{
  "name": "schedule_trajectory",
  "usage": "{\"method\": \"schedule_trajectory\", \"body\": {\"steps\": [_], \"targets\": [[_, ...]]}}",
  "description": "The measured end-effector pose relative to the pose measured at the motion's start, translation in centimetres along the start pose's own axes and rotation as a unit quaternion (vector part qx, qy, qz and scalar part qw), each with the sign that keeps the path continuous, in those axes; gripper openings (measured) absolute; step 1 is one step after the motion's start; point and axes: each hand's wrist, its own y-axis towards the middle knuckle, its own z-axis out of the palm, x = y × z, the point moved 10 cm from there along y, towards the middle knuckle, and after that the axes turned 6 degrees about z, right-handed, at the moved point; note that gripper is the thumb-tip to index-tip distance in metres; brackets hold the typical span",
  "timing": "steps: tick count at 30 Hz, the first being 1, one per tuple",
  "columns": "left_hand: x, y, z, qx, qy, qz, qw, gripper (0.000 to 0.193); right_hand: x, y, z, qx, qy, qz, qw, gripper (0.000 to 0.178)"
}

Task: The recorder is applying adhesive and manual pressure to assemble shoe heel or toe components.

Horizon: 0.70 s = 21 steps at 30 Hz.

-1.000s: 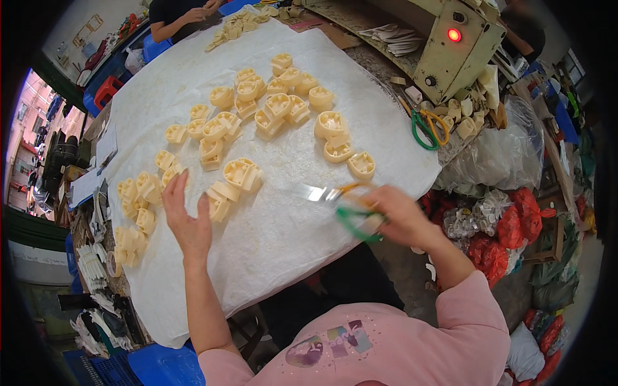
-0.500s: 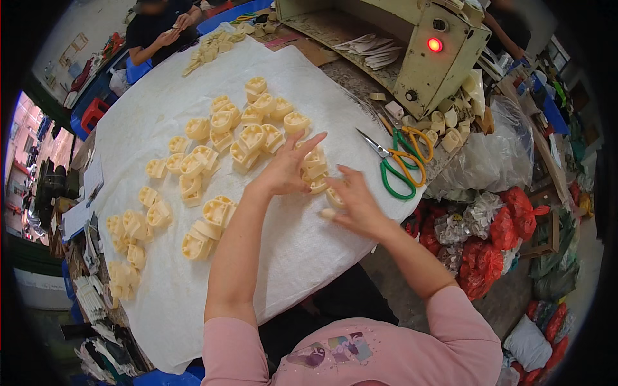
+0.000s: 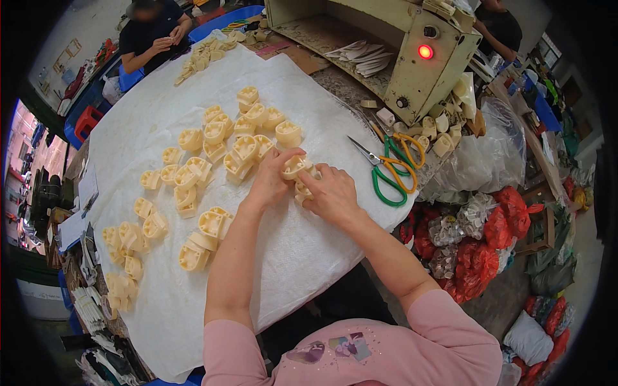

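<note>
Near the right side of the white cloth, my two hands meet around a small cluster of cream heel-shaped hollow pieces. My left hand (image 3: 268,181) is closed on the left side of the upper hollow piece (image 3: 296,167), thumb hidden. My right hand (image 3: 331,193) has its fingers curled against the right side of that cluster, at another cream piece (image 3: 302,190) just below. How far the fingers wrap under the pieces is hidden. Many similar cream pieces (image 3: 244,149) lie in loose groups to the left, their ribbed hollow sides mostly up.
White cloth (image 3: 283,264) covers the table. Scissors with green handles (image 3: 386,186) and orange-handled scissors (image 3: 412,151) lie at the right edge. Beyond stands a beige machine (image 3: 418,71) with a lit red lamp. Red bags (image 3: 476,257) are at right. A co-worker (image 3: 151,38) sits far left.
My hands have come together from spread fingers and closed around the cream pieces. The upper piece is now raised between them. The whole view has shifted slightly.
</note>
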Motion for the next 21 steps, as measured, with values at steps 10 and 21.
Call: {"method": "schedule_trajectory", "body": {"steps": [10, 21], "targets": [[-2.8, -6.9, -5.4, -0.230, 0.020, 0.023, 0.973, 0.058, -10.2, -0.9, 2.9, -0.012, 0.550, 0.228, 0.803, 0.023], [-4.8, -26.5, -6.3, -0.154, 0.322, -0.086, 0.930, 0.059, 16.3, -7.9, 5.1, 0.062, 0.216, -0.204, 0.953, 0.044]]}}
